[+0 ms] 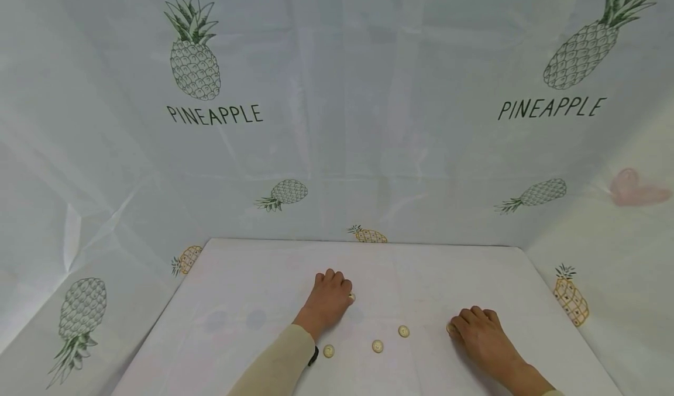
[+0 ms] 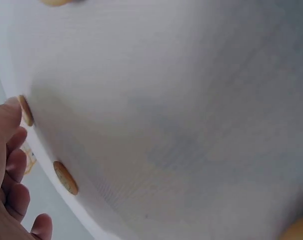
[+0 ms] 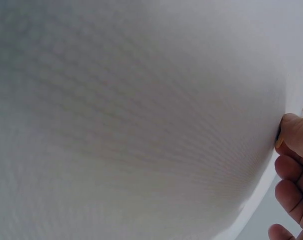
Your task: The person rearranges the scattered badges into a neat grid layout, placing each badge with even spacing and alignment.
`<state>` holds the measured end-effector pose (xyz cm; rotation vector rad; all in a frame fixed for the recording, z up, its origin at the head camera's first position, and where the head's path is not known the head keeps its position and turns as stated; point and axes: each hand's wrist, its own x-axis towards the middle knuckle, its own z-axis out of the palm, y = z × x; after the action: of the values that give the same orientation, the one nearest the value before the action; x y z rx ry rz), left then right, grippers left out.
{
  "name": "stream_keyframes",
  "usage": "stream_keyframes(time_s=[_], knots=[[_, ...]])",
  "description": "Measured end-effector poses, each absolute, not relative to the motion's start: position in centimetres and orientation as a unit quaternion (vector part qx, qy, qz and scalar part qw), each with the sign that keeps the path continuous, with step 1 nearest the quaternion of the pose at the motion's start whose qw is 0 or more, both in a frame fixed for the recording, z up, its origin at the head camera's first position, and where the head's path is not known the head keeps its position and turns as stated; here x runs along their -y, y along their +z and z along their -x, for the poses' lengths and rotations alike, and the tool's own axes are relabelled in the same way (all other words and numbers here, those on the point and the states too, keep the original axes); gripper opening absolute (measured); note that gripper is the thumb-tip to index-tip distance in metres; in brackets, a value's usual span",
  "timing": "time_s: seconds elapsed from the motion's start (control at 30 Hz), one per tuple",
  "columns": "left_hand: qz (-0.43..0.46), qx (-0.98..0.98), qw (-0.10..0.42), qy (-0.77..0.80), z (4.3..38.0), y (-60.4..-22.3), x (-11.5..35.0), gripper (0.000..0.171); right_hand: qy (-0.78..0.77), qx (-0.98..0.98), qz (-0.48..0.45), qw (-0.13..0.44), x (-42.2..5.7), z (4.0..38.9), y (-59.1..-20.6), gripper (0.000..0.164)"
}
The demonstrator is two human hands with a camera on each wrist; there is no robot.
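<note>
My left hand point(image 1: 329, 299) is over the middle of the white table, fingers curled, thumb tip against a small round beige disc point(image 1: 351, 298). That disc point(image 2: 25, 110) tilts on edge under the thumb in the left wrist view; the index finger behind it is mostly hidden. To the right, my right hand point(image 1: 481, 337) pinches another beige disc point(image 1: 451, 329) between thumb and index finger. Only a tan edge of this disc point(image 3: 279, 142) shows in the right wrist view, beneath the thumb. Its remaining fingers are curled.
Between the hands, nearer the front, lie three more ringed discs: one disc point(image 1: 329, 351) beside the left wrist, a second disc point(image 1: 377, 346) and a third disc point(image 1: 403, 331). A pineapple-print sheet point(image 1: 363, 127) hangs behind and around the white table point(image 1: 253, 279).
</note>
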<state>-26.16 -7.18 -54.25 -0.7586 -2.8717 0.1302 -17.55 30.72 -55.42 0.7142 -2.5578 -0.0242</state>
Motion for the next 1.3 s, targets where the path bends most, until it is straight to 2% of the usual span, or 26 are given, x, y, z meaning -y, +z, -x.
stream_keyframes(time_s=[0.27,0.57,0.97,1.3], knots=[[0.201,0.972,0.12,-0.015,26.5,-53.0,8.8,0.023,-0.01,0.94,-0.252,0.228,-30.7,17.5,-55.3,0.022],[0.18,0.972,0.132,-0.069,24.8,-51.6,12.0,0.014,-0.013,0.937,-0.258,0.234,-30.8,17.4,-55.4,0.025],[0.148,0.977,0.131,-0.085,21.6,-51.7,16.3,0.009,-0.006,0.932,-0.268,0.244,-30.7,17.5,-55.5,0.022],[0.153,0.979,0.108,-0.076,18.9,-52.0,18.4,0.008,-0.003,0.932,-0.266,0.245,-30.8,17.8,-55.8,0.019]])
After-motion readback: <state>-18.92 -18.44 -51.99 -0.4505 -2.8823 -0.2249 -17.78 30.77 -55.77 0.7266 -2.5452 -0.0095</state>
